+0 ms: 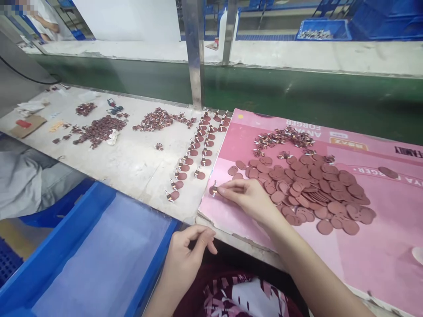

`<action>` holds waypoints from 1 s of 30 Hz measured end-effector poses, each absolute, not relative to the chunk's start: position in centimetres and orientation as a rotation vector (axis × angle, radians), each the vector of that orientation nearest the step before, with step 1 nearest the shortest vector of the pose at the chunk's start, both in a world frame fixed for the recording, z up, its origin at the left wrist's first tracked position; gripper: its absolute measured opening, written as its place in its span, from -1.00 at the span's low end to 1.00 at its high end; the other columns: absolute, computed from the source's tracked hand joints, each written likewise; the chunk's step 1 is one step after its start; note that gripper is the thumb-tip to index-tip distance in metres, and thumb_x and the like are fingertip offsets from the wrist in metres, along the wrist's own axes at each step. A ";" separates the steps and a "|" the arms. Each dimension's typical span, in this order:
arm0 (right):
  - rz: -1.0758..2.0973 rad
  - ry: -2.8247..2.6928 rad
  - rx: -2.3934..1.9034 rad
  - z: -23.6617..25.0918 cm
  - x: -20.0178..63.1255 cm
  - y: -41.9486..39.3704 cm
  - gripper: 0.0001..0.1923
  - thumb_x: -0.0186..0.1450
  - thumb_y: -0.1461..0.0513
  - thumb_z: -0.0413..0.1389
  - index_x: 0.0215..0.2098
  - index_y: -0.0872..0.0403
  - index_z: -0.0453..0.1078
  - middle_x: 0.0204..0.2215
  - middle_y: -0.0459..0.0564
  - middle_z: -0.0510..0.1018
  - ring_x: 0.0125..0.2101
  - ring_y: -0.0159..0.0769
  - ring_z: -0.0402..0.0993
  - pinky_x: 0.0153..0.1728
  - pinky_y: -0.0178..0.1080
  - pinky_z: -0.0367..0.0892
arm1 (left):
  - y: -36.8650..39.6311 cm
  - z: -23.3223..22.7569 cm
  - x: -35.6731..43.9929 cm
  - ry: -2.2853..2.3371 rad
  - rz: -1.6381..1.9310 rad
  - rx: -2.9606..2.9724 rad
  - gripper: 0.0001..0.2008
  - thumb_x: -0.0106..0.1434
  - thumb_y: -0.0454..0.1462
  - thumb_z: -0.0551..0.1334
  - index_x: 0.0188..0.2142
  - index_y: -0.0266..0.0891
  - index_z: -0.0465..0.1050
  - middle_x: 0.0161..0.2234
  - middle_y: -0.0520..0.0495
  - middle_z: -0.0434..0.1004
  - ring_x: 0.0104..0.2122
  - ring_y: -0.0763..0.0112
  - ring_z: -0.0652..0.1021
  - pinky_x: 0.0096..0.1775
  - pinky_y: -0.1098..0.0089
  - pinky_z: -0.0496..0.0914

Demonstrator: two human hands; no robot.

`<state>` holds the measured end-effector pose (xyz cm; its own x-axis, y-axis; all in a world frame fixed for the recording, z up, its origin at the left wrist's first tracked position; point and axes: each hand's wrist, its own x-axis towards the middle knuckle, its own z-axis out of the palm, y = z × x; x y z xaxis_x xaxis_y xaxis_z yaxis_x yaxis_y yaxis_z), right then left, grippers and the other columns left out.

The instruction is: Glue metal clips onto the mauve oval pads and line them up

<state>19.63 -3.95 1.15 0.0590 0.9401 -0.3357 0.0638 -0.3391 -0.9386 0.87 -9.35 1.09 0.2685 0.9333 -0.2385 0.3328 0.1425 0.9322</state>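
Observation:
My right hand pinches a small brown figure piece between thumb and fingertips, low over the left edge of the pink printed board. My left hand hovers in front of the table edge, fingers loosely curled and thumb against the index finger; nothing shows in it. Beside my right hand lies a heap of flat brown oval discs, with a pile of small dark-brown figure parts behind. Left of the board, assembled pieces stand in rows, each a disc with a small part on it.
More piles of small brown parts lie on the white table. A blue bin with a pale liner stands at lower left. A metal post rises behind the rows. Another person's arm shows at far upper left.

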 end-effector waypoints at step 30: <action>0.799 -1.708 -1.991 1.3 14.1 -0.4 -0.83 0.25 0.25 0.10 -0.30 0.06 0.55 -0.36 0.07 0.61 -0.28 -0.11 0.53 -0.30 -0.22 0.28 | -10.0 1.8 0.7 0.971 0.796 1.639 -0.67 0.36 -0.27 0.05 -0.38 -0.26 0.56 -0.55 -0.07 0.55 -0.44 0.35 0.52 -0.33 0.35 0.39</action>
<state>14.10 -0.45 1.28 0.0919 0.9821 -0.1642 0.7554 -0.1762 -0.6311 0.65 -10.03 1.85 0.4544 0.8900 0.0369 0.2108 -0.1477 0.9663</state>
